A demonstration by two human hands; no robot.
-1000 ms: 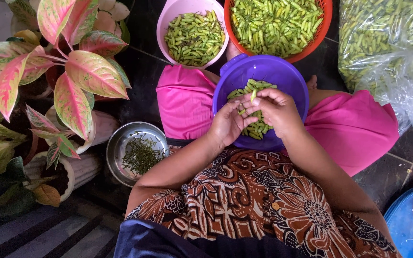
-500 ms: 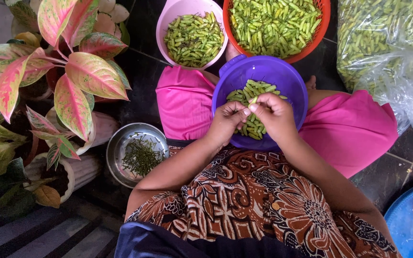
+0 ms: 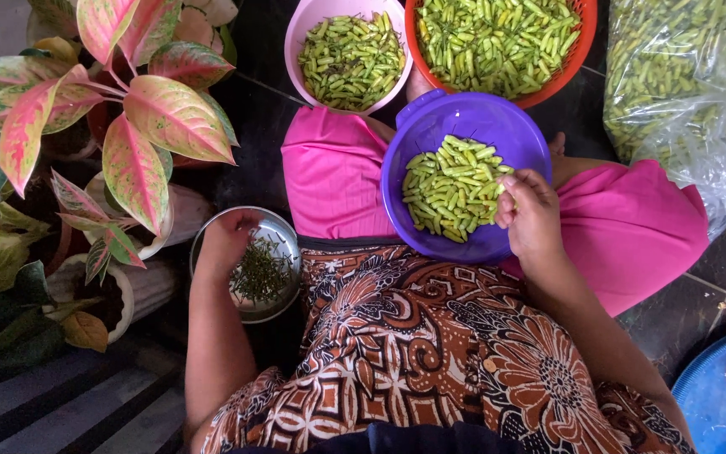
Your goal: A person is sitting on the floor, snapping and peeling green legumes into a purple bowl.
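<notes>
A purple bowl (image 3: 430,122) of green chili peppers (image 3: 451,187) rests on my lap, between pink-clad legs. My right hand (image 3: 529,214) sits at the bowl's right rim, its fingertips pinched on a pepper at the edge of the pile. My left hand (image 3: 227,240) is stretched out to the left over a small metal bowl (image 3: 283,231) on the floor, which holds a heap of thin green stems (image 3: 260,273). Its fingers curl down over the bowl, and whether they hold anything is hidden.
A pink bowl (image 3: 302,34) and an orange basket (image 3: 577,63), both filled with green peppers, stand beyond my knees. A clear plastic bag of peppers (image 3: 686,76) lies at the right. Potted plants with pink-green leaves (image 3: 140,118) crowd the left. A blue basin (image 3: 707,399) shows at the lower right.
Both hands were together over the purple bowl working a pepper. Now my left hand has swung left to the metal bowl of stems, and my right hand has shifted to the bowl's right rim.
</notes>
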